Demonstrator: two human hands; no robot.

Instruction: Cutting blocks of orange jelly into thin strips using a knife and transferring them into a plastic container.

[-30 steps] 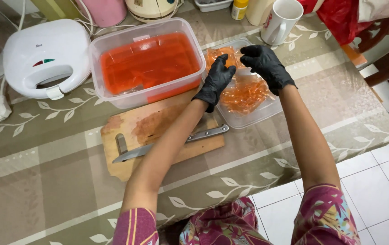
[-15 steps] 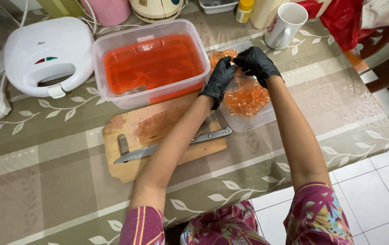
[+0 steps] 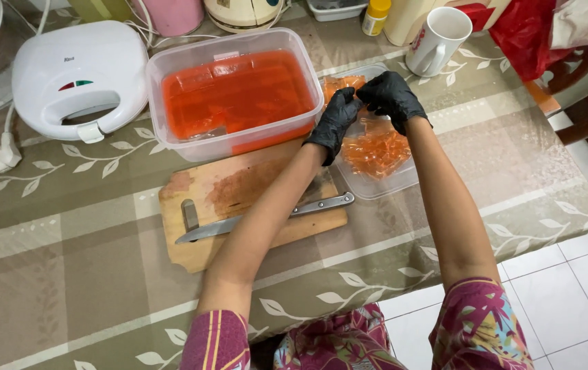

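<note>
Black-gloved hands meet over a clear shallow tray (image 3: 403, 183) of small orange pieces (image 3: 376, 149) at the far side of a leaf-patterned tablecloth (image 3: 88, 226). Left hand (image 3: 336, 122) and right hand (image 3: 390, 98) press fingertips together above the tray, apparently pinching something small between them; what is gripped cannot be made out. Just left of the tray stands a large clear tub (image 3: 236, 96) filled with a translucent orange slab, touching the far edge of a wooden cutting board (image 3: 239, 205), where a long knife (image 3: 266, 216) lies with its blade pointing left under the left forearm. Risk here looks plain: the forearm hangs directly over the knife, and a dropped elbow could knock it off the board or catch the edge; slick gloves could also let a piece slip onto the cloth, and the tray sits close to the table's corner. Behind, a white sandwich maker (image 3: 78, 75) carries red and green marks on its lid, with its plug (image 3: 3, 154) lying loose beside it. A white mug (image 3: 438, 41) bears a red printed patch, a small bottle has a yellow cap (image 3: 377, 8), and a red plastic bag (image 3: 520, 34) slumps at the right.
</note>
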